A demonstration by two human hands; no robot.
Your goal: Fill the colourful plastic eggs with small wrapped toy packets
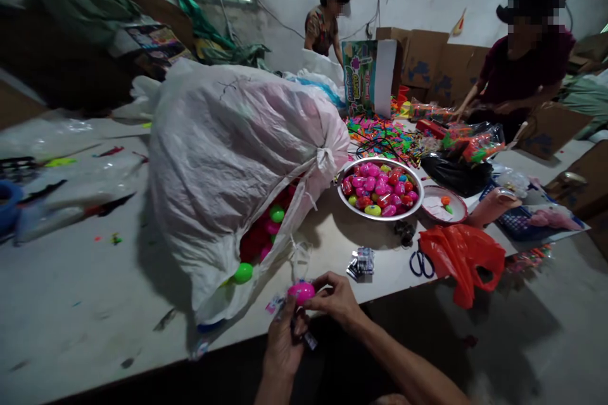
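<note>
A bright pink plastic egg [301, 292] is held up at the table's front edge between both of my hands. My left hand [285, 332] grips it from below and the left, fingers closed. The fingertips of my right hand [338, 299] pinch its right side. A small shiny packet [310, 340] shows under the left fingers, and a printed one [274, 305] is beside the left thumb. To the left, a big white woven sack [237, 133] lies with its side gaping. Eggs show inside, and a green egg [243, 273] rests at the opening.
A metal bowl [420, 205] heaped with colourful eggs stands behind my right hand. Nearby are small packets [363, 261], scissors [421, 263], a red plastic bag [463, 259] and a round dish [460, 210]. Two people work across the table around a pile of colourful small pieces [380, 136].
</note>
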